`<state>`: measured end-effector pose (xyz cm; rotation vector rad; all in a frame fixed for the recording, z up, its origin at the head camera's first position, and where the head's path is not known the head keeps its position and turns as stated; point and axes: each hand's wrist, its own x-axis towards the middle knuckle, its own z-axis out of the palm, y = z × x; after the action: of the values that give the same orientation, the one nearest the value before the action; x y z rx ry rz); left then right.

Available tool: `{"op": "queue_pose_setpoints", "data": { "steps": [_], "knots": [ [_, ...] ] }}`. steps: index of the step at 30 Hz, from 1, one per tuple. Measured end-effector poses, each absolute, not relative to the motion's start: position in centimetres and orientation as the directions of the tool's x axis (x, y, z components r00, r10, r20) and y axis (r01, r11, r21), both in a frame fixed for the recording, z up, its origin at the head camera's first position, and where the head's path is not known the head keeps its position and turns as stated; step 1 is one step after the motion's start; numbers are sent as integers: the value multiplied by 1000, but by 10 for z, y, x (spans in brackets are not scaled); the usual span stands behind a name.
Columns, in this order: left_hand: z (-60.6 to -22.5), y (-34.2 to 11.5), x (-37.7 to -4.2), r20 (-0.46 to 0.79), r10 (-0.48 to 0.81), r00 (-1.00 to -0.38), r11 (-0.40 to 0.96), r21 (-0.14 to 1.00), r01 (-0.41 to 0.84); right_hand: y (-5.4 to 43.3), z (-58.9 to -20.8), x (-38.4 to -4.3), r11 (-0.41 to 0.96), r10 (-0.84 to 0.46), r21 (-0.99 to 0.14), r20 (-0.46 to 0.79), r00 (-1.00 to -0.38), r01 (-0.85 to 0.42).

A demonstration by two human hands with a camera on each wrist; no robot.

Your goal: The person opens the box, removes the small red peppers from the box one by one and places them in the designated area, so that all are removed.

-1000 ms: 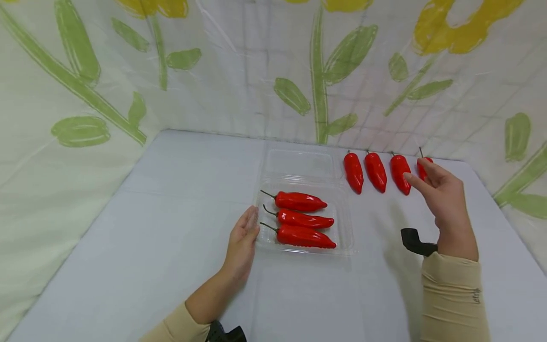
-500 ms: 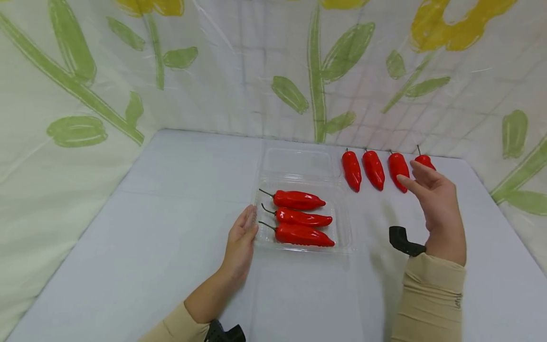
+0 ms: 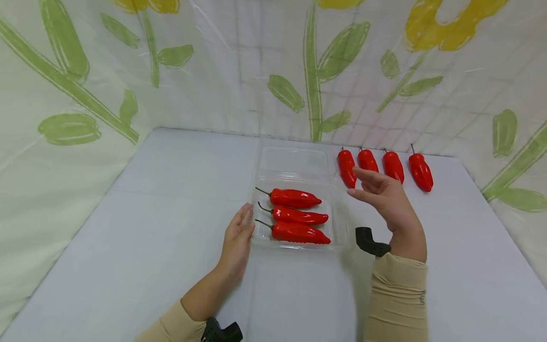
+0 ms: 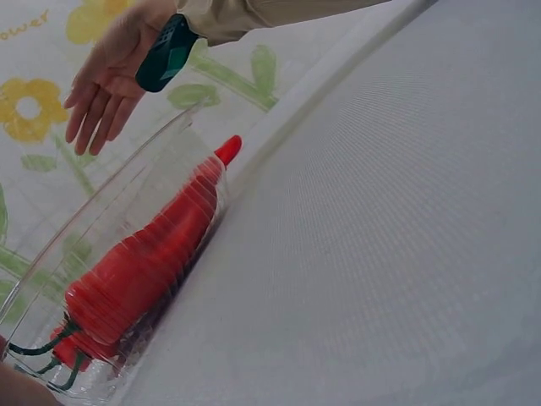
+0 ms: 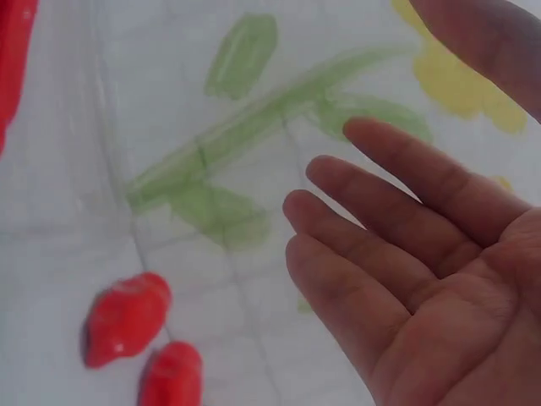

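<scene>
In the head view, a clear plastic clamshell container [image 3: 295, 244] lies unfolded at the middle of the table, its lid [image 3: 294, 159] toward the back. Three red peppers [image 3: 299, 232] with dark stems lie side by side in it. My left hand [image 3: 236, 240] holds the container's left edge between thumb and fingers; the left wrist view shows little of that hand. Holding nothing, my right hand [image 3: 386, 202] is raised to the right of the container, its fingers extended and thumb apart. Behind it, several more red peppers [image 3: 420, 173] stand in a row, two partly hidden by the hand.
The white-covered table [image 3: 171, 190] extends to both sides. A pale curtain [image 3: 205, 85] with painted yellow flowers and green leaves hangs along its back edge. Black wrist mounts [image 3: 371, 242] stick out at both sleeves.
My right hand has moved left from the rightmost pepper toward the container, uncovering that pepper. My left hand stays at the container's edge. The peppers remain in place; the head view has shifted slightly.
</scene>
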<state>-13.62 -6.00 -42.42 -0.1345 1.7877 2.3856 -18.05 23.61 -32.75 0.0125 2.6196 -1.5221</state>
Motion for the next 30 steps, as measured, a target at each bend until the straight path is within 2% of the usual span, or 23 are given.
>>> {"op": "queue_pose_setpoints", "data": {
  "steps": [9, 24, 30],
  "knots": [
    [-424, -62, -136, -148, 75, -986, -299, 940, -164, 193, -330, -182, 524, -264, -850, -103, -959, -52],
    [-425, -61, -136, -156, 69, -985, -305, 937, -170, 151, -333, -185, 540, -417, -838, -187, -890, -77],
    [-425, -61, -136, -155, 74, -985, -296, 940, -170, 139, -334, -188, 641, -405, -764, -259, -877, -70]
  ]
}}
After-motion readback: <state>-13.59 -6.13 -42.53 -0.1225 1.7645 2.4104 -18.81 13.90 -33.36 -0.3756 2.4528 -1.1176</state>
